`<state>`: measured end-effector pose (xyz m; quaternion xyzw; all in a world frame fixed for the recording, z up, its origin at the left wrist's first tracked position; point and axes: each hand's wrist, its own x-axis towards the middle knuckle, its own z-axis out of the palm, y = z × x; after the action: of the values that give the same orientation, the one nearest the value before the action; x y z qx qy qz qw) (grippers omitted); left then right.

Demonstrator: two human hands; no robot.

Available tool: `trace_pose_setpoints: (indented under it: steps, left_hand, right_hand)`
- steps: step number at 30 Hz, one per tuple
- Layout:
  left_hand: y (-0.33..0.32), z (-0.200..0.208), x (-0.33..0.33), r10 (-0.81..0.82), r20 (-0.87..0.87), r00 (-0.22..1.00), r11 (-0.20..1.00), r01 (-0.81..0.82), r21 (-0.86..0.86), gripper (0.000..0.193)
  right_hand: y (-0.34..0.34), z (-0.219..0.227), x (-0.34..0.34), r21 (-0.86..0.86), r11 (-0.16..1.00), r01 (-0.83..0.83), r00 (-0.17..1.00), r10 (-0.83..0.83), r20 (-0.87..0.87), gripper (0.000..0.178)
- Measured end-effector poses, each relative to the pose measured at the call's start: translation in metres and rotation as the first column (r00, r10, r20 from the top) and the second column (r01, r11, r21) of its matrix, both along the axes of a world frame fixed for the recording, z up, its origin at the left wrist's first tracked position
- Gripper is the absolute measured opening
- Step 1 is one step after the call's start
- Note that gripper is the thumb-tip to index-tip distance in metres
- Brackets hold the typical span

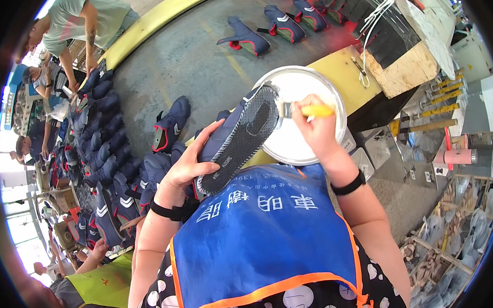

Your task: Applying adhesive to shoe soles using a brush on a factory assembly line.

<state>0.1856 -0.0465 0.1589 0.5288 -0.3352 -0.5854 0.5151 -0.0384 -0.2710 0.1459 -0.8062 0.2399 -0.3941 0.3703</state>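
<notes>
My left hand grips a dark blue shoe upper, its black stitched underside turned up and its toe end over the rim of a round white-filled pan. My right hand is closed round the yellow handle of a flat brush. The brush's tip is beside the upper's edge near the toe, above the white contents; whether it touches the upper I cannot tell. Close to my left hand, a blue upper with red lining lies on the grey surface.
Many dark blue uppers are massed on the left. Several others stand in a row at the far side. A yellow board lies beyond the pan. People work on the left, one in a light green shirt. A pink cup stands far right.
</notes>
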Motion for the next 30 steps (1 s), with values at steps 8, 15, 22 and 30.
trace_pose_setpoints:
  steps: [8,15,22,30]
  left_hand:
    - [-0.013,0.036,-0.007,0.071,0.802,0.594,0.997,-0.017,-0.076,0.098]
    - [-0.017,0.068,-0.008,0.027,0.907,0.421,0.993,0.09,-0.071,0.097]
    - [-0.01,0.044,0.009,0.078,0.58,0.811,0.987,0.021,-0.161,0.097]
    - [-0.019,0.02,-0.002,0.268,-0.146,0.952,0.959,-0.278,-0.051,0.099]
  right_hand:
    - [0.003,0.024,-0.017,-0.06,0.991,-0.122,0.98,0.111,-0.162,0.053]
    - [-0.008,0.052,-0.005,-0.042,0.891,-0.451,0.778,0.37,-0.507,0.072]
    - [-0.005,0.045,-0.005,0.101,0.846,-0.524,0.725,0.505,-0.469,0.077]
    - [0.019,0.05,0.021,-0.165,0.867,-0.47,0.829,0.37,-0.419,0.064]
